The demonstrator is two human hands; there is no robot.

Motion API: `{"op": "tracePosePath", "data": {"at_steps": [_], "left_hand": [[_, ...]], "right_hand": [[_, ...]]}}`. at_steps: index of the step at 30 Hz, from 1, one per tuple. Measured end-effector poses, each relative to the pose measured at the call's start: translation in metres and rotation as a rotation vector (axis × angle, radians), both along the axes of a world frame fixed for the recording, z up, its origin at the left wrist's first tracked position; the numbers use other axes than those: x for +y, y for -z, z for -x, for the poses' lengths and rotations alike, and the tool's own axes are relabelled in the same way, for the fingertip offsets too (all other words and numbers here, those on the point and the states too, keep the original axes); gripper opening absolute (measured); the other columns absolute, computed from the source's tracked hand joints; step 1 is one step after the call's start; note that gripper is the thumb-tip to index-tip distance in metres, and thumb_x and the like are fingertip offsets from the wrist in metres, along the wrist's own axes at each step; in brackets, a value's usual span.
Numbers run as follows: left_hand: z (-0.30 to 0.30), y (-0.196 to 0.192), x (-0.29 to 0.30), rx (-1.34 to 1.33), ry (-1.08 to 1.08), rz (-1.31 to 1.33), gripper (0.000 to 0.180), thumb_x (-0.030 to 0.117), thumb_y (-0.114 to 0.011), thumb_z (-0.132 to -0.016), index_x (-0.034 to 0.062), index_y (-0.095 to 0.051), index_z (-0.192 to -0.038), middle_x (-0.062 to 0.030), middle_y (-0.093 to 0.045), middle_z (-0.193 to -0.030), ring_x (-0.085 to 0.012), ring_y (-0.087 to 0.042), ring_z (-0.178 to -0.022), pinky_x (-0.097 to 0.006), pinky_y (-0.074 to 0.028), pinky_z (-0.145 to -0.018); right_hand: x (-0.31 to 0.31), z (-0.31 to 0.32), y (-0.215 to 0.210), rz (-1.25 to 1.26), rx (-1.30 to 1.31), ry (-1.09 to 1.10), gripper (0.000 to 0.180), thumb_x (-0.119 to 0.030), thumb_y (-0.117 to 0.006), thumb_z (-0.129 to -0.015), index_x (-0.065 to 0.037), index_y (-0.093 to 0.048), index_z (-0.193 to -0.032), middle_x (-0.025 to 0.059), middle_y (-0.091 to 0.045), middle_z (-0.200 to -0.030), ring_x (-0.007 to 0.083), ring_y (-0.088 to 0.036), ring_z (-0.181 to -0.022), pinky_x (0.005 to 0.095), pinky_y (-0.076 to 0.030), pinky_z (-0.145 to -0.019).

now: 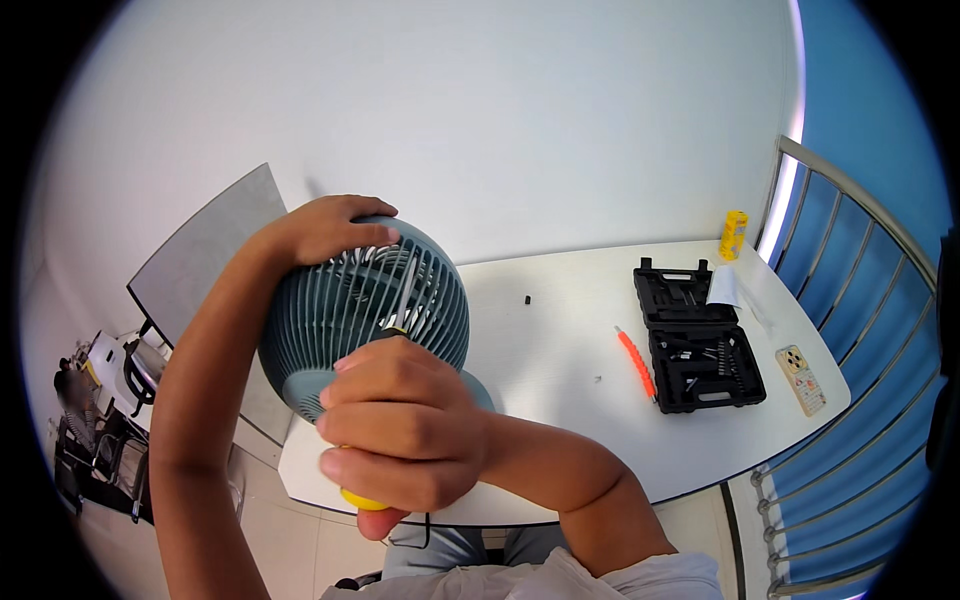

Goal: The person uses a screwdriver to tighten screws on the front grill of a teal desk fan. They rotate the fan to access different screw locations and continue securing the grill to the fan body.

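Note:
A round grey-blue fan (340,310) with a ribbed rear grille is held up in front of me over the near left corner of the white table (570,340). My left hand (335,228) grips the top of the fan's housing. My right hand (400,435) is closed around a screwdriver with a yellow handle (362,499), and its metal shaft (404,290) reaches up into the grille slats.
An open black tool case (697,335) lies on the right of the table, with an orange-handled tool (636,362) beside it. A yellow bottle (734,234) stands at the far edge, a small card (801,378) at the right. A metal railing (850,330) runs along the right side.

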State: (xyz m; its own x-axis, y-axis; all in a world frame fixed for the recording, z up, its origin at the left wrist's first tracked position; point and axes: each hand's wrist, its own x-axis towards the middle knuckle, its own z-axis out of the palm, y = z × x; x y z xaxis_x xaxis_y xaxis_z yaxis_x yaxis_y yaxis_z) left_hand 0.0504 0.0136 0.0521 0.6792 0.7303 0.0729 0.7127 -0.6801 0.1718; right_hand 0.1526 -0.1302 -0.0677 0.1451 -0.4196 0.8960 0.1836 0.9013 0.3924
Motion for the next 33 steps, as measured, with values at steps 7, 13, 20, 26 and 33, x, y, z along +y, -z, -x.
{"op": "tracePosePath", "data": {"at_steps": [7, 13, 20, 26, 33], "left_hand": [[0.0, -0.002, -0.004, 0.008, -0.014, 0.021, 0.065, 0.046, -0.059, -0.087, 0.0025, -0.056, -0.136, -0.0225, -0.058, -0.134, -0.034, -0.056, -0.123, -0.039, -0.04, -0.107], [0.0, -0.001, -0.003, -0.002, -0.003, 0.01, 0.065, 0.046, -0.059, -0.087, 0.0026, -0.056, -0.136, -0.0224, -0.059, -0.133, -0.0339, -0.057, -0.122, -0.039, -0.041, -0.107], [0.0, -0.001, -0.002, -0.01, 0.003, 0.026, 0.065, 0.045, -0.06, -0.087, 0.0027, -0.056, -0.135, -0.0224, -0.06, -0.132, -0.0338, -0.057, -0.121, -0.039, -0.041, -0.106], [0.001, -0.001, -0.003, -0.002, -0.006, 0.009, 0.065, 0.045, -0.059, -0.087, 0.0022, -0.056, -0.136, -0.0227, -0.06, -0.131, -0.034, -0.058, -0.121, -0.039, -0.042, -0.106], [0.001, 0.0, -0.002, -0.009, -0.015, 0.009, 0.064, 0.044, -0.059, -0.088, 0.0009, -0.056, -0.135, -0.0227, -0.06, -0.131, -0.0335, -0.058, -0.12, -0.039, -0.042, -0.106]], "right_hand": [[0.006, 0.008, 0.002, 0.011, -0.044, -0.075, 0.039, -0.045, -0.052, -0.1, -0.007, -0.057, -0.102, 0.0084, -0.056, -0.089, 0.0231, -0.055, -0.074, 0.0357, -0.044, -0.06], [0.007, 0.007, 0.001, -0.046, 0.01, 0.036, 0.041, -0.047, -0.048, -0.101, -0.008, -0.057, -0.1, 0.0087, -0.056, -0.092, 0.0232, -0.056, -0.078, 0.0362, -0.044, -0.062], [0.004, 0.008, 0.002, 0.005, -0.012, -0.119, 0.04, -0.047, -0.047, -0.102, -0.008, -0.055, -0.102, 0.0085, -0.057, -0.091, 0.0219, -0.055, -0.071, 0.0359, -0.043, -0.059], [0.01, 0.013, 0.004, -0.048, 0.004, -0.041, 0.029, -0.034, -0.064, -0.09, -0.01, -0.05, -0.098, 0.0104, -0.056, -0.091, 0.022, -0.051, -0.064, 0.0323, -0.04, -0.053], [0.004, 0.001, 0.003, -0.006, -0.127, -0.08, 0.034, -0.022, -0.07, -0.064, -0.009, -0.052, -0.089, 0.0087, -0.05, -0.085, 0.0238, -0.049, -0.062, 0.0331, -0.038, -0.049]]}}
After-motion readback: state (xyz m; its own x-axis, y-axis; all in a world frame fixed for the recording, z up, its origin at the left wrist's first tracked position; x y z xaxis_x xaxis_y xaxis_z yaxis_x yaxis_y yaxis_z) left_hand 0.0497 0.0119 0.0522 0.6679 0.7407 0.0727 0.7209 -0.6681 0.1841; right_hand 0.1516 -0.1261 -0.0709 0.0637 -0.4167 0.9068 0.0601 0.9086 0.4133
